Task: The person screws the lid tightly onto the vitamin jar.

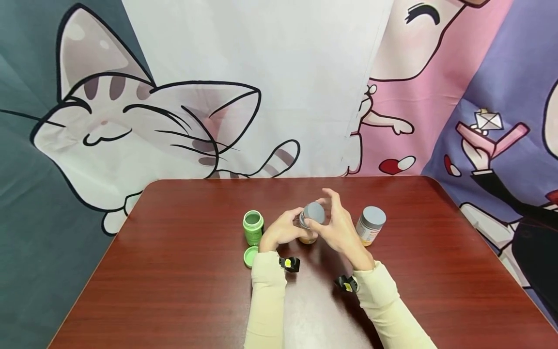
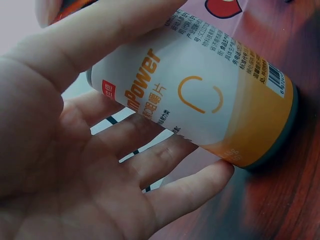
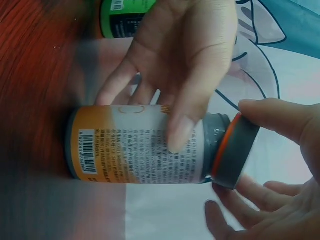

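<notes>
Near the table's middle stands a supplement bottle [image 3: 145, 145] with a white and orange label [image 2: 200, 95]. My left hand [image 1: 284, 229] holds its body from the left, thumb across the label and fingers round the other side. Its grey lid [image 3: 239, 152] sits askew on the neck, and threads and an orange lower edge show at the gap. My right hand [image 1: 341, 230] pinches this lid between thumb and fingers, with the index finger raised in the head view. The bottle's base is close to the tabletop.
Left of my hands stands a green bottle [image 1: 253, 233] without a lid, and a green lid [image 1: 250, 257] lies in front of it, partly behind my left sleeve. A second bottle with a grey lid [image 1: 371, 224] stands to the right. A cartoon cloth [image 1: 279, 58] hangs behind the table [image 1: 174, 276].
</notes>
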The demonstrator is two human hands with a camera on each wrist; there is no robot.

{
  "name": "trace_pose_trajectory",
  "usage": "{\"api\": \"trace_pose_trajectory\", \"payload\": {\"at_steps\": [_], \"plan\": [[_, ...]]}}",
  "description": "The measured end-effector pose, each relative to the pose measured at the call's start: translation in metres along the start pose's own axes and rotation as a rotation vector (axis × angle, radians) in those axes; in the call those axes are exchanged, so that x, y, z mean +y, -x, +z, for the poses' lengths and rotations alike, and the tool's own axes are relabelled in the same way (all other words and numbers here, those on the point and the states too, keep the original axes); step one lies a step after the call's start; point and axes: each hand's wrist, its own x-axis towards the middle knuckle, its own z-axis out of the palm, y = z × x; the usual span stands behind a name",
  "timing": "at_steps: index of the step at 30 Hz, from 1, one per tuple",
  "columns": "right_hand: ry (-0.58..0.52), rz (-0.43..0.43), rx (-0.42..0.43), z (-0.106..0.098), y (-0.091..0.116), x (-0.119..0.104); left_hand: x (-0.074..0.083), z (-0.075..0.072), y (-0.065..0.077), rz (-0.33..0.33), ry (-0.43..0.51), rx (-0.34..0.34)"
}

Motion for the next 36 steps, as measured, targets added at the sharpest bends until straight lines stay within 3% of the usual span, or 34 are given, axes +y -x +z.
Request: {"api": "trace_pose_trajectory", "payload": {"at_steps": [6, 17, 27, 36], "plan": [[0.030, -0.063, -0.020, 0.006, -0.003, 0.004, 0.007, -0.002, 0.003, 0.010, 0.015, -0.015], [-0.030, -0.133, -0.092, 0.003, -0.003, 0.012, -0.004, 0.001, -0.001, 0.014, 0.013, 0.018], [-0.106, -0.162, -0.141, 0.003, -0.005, 0.018, 0.027, -0.003, 0.016, 0.012, -0.016, 0.019], [-0.126, -0.139, -0.106, 0.006, -0.005, 0.019, 0.030, -0.002, 0.017, 0.024, -0.037, 0.031]]}}
